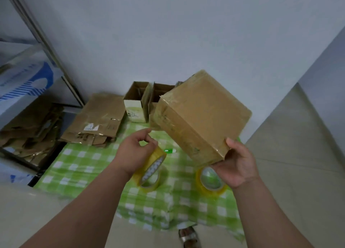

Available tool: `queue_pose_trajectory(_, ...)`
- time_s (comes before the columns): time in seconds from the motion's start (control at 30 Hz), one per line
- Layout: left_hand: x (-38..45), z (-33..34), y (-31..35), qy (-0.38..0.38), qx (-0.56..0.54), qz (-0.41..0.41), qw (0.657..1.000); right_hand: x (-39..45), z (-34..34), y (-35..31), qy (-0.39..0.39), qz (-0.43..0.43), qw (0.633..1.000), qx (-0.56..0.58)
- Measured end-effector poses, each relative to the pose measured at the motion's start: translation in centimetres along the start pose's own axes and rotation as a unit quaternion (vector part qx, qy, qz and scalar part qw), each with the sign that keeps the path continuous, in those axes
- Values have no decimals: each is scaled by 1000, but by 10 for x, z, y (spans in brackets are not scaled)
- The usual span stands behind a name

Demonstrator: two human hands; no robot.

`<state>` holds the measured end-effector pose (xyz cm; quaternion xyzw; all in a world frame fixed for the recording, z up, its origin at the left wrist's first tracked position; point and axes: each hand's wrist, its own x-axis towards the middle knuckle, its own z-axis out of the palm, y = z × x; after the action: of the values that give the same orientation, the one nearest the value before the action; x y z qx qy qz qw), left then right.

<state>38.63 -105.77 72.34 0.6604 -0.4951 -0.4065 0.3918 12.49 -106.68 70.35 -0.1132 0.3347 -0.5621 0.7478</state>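
Observation:
A brown cardboard box (202,115) wrapped in clear tape is lifted and tilted above a small table with a green checked cloth (84,165). My right hand (236,165) grips its near lower corner, thumb on the side face. My left hand (135,152) holds a roll of yellowish clear tape (152,170) with fingers through and around its core, just left of the box. A second tape roll (211,180) lies on the cloth under my right hand, partly hidden by it.
Flattened cardboard boxes (97,119) lie at the table's far left, with more on a shelf (31,128). Two open cartons (137,102) stand against the white wall. A small green-and-white item (170,150) lies on the cloth. My sandalled foot (189,236) shows below.

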Motion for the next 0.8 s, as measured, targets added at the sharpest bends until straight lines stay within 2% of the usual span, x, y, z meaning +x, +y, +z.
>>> queue_pose_trajectory(0.1,0,22,11,-41,4,10,999,-6,-12,-9,71,-83,994,-11)
queue_pose_trajectory(0.27,0,62,27,-137,-25,-3,990,-3,-30,-18,188,-189,957,-111)
queue_pose_trajectory(0.37,7,84,31,-155,-39,-21,987,5,-38,-24,236,-221,930,-176)
queue_pose_trajectory(0.47,17,104,35,-169,-44,-42,984,19,-48,-28,284,-218,890,-283)
queue_pose_trajectory(0.6,36,129,39,-187,-64,-80,977,44,-59,-34,304,-209,836,-407)
queue_pose_trajectory(0.8,78,163,49,-219,-38,-100,970,94,-63,-45,275,-250,789,-490)
